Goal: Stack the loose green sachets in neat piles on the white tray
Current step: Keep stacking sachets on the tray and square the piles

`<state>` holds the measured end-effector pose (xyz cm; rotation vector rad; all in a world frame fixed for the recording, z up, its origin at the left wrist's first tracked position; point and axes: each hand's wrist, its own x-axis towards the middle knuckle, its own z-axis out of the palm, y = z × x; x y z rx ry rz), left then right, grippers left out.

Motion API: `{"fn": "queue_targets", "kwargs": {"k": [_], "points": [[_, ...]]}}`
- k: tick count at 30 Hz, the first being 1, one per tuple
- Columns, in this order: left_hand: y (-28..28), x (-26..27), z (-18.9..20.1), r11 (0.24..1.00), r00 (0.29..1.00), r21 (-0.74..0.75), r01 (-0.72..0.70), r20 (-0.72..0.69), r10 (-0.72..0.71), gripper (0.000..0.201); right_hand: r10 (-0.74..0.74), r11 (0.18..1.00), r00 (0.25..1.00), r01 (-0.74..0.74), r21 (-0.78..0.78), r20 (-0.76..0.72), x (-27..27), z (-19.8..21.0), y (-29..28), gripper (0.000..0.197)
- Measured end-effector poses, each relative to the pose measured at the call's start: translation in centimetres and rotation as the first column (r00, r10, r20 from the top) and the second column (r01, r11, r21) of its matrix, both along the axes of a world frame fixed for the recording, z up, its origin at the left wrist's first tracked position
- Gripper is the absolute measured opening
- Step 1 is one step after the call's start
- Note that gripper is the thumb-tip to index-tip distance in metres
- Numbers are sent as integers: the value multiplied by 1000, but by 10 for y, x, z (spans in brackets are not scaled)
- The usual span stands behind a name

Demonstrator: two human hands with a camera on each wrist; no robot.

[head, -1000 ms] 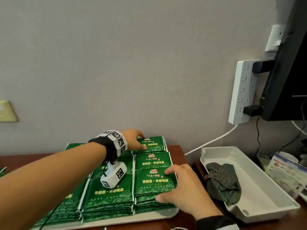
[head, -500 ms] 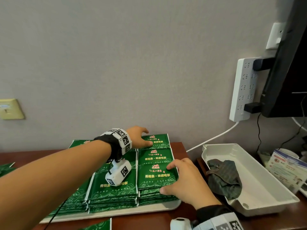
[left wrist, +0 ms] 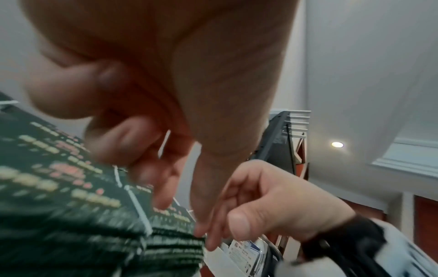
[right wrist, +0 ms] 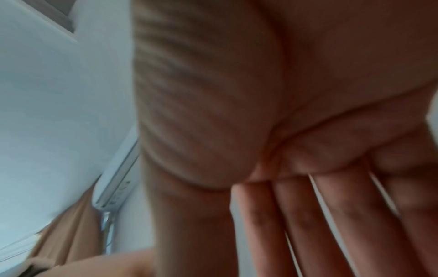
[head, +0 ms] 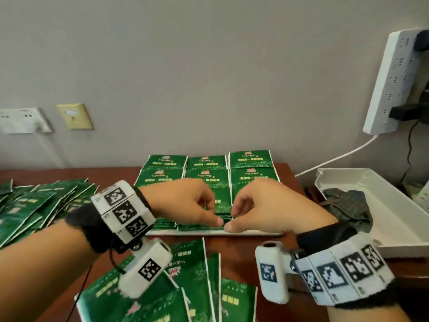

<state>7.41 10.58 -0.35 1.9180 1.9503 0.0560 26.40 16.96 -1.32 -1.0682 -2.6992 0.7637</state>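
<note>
Green sachets with gold print stand in several neat piles [head: 251, 163] on the white tray [head: 209, 233]. My left hand [head: 214, 216] and right hand [head: 232, 219] meet at the tray's near edge. Each has its fingers curled over a front pile and its thumb against that pile's front edge. The left wrist view shows the left hand [left wrist: 182, 215] on the blurred piles [left wrist: 71, 206], with the right hand [left wrist: 272, 215] pinching beside it. The right wrist view is blurred, showing only palm and fingers [right wrist: 308, 224]. Loose sachets [head: 197, 275] lie in front of the tray.
A heap of loose sachets [head: 34, 205] covers the wooden table at the left. A white bin [head: 399, 224] holding a dark cloth [head: 348, 205] stands right of the tray. A power strip [head: 390, 84] and its cable [head: 336, 159] hang on the wall.
My left hand has drawn back from the far right pile to the tray's near edge. My right hand has shifted left to meet it. The view has dropped, bringing the loose sachets into sight.
</note>
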Motion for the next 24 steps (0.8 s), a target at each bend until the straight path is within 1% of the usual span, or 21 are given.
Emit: {"fn": "queue_targets", "kwargs": {"k": [2, 4, 5, 7, 9, 11, 13, 15, 17, 20, 21, 22, 24], "points": [[-32, -12, -13, 995, 997, -104, -4, -75, -4, 34, 104, 994, 986, -99, -44, 132, -15, -3, -17, 40], [-58, -31, -26, 990, 991, -130, -49, -131, 32, 41, 178, 984, 960, -169, -60, 217, -30, -14, -31, 47], [-69, -42, -32, 989, 988, -125, -85, -136, 68, 47, 206, 979, 945, -198, -55, 256, -38, -20, -37, 53], [-90, -64, -41, 978, 983, -125, -164, -100, 152, 62, 244, 969, 911, -239, -56, 331, -52, -32, -45, 66], [-108, -80, -50, 969, 982, -158, -189, -16, 189, 77, 267, 963, 888, -262, -66, 374, -60, -40, -51, 77], [-119, -89, -58, 968, 979, -163, -190, 36, 199, 90, 264, 964, 887, -257, -70, 378, -63, -43, -53, 86], [-125, -95, -66, 963, 971, -148, -227, 42, 235, 99, 250, 968, 892, -245, -63, 377, -64, -43, -54, 91], [-127, -98, -71, 948, 954, -154, -280, 64, 293, 95, 233, 971, 890, -235, -42, 393, -66, -44, -55, 94], [-126, -100, -74, 934, 943, -166, -316, 49, 328, 79, 222, 974, 883, -224, -45, 414, -68, -45, -58, 101], [-126, -101, -77, 927, 941, -194, -322, 43, 336, 51, 231, 972, 862, -221, -75, 451, -72, -48, -64, 109], [-127, -101, -77, 927, 941, -196, -320, 51, 336, 48, 229, 973, 858, -218, -78, 461, -72, -48, -65, 109], [-128, -99, -77, 928, 940, -187, -323, 50, 337, 50, 223, 974, 855, -214, -73, 469, -73, -48, -67, 105], [-131, -97, -78, 929, 940, -151, -338, -9, 341, 59, 207, 976, 844, -211, -49, 495, -74, -46, -70, 90]]}}
